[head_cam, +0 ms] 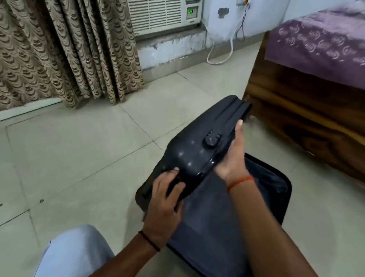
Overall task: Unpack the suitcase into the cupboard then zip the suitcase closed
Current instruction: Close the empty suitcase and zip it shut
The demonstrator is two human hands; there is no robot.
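Observation:
A dark hard-shell suitcase lies on the tiled floor in front of me, its lid (199,140) raised and tilted over the lower half (215,231). The lower half shows a dark lining and I see no clothes in it. My left hand (166,201) grips the near edge of the lid, fingers curled over the shell. My right hand (235,154) lies flat against the lid's inner edge, fingers straight and pointing away from me. The cupboard is not in view.
A wooden bed frame (318,123) with a purple sheet stands close on the right. Patterned curtains (51,35) hang at the left, with an air conditioner (162,3) and loose cables on the far wall. My knee (73,256) is at the bottom left.

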